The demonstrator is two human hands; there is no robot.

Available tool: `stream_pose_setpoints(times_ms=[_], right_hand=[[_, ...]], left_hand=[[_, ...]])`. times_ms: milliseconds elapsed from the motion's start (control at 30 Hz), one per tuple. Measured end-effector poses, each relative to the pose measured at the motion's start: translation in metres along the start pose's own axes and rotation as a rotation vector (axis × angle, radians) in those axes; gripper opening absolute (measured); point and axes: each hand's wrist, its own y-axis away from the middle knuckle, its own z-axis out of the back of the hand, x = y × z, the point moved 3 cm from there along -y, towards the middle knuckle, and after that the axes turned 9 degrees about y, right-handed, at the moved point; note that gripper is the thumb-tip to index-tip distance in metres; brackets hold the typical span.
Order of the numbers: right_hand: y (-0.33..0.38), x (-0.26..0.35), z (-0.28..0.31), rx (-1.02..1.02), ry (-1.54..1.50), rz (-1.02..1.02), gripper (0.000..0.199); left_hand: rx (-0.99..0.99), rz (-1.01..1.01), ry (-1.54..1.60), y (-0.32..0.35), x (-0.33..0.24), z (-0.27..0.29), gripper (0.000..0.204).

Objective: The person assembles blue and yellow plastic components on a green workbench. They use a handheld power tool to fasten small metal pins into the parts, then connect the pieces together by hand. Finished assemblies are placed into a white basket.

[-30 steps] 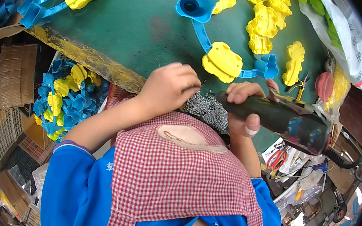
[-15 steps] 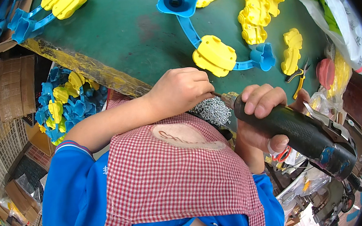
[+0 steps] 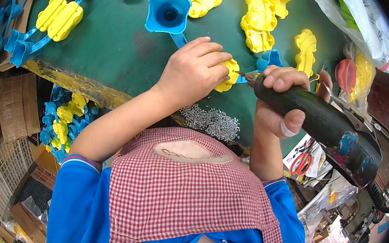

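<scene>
Yellow plastic part point(image 3: 227, 76) lies on the green surface point(image 3: 116, 49), just above the screw pile point(image 3: 211, 122). Left hand point(image 3: 194, 71) presses it, fingers curled together. Right hand point(image 3: 280, 103) fingers clamp a black electric screwdriver point(image 3: 322, 122), tip at the part.

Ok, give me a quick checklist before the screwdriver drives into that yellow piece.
1. Left hand pressing the yellow plastic part onto the green table: ok.
2. Right hand wrapped around the electric screwdriver: ok.
3. Bit tip at the part's edge: ok.
4. Screw seated on the bit: cannot tell.
5. Left fingers away from the bit: not ok, very close.
6. Pile of screws nearby: ok.
</scene>
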Motion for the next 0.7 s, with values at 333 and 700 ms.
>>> stream_pose_setpoints(times_ms=[333,700], right_hand=[[-0.004,0.006,-0.002,-0.008,-0.258,-0.06,0.097],[0.01,0.03,0.001,0.017,-0.307,-0.023,0.087]], left_hand=[[-0.034,0.029,0.018,-0.006,-0.005,0.003,0.016],[-0.047,-0.001,0.185,0.008,-0.015,0.001,0.019]])
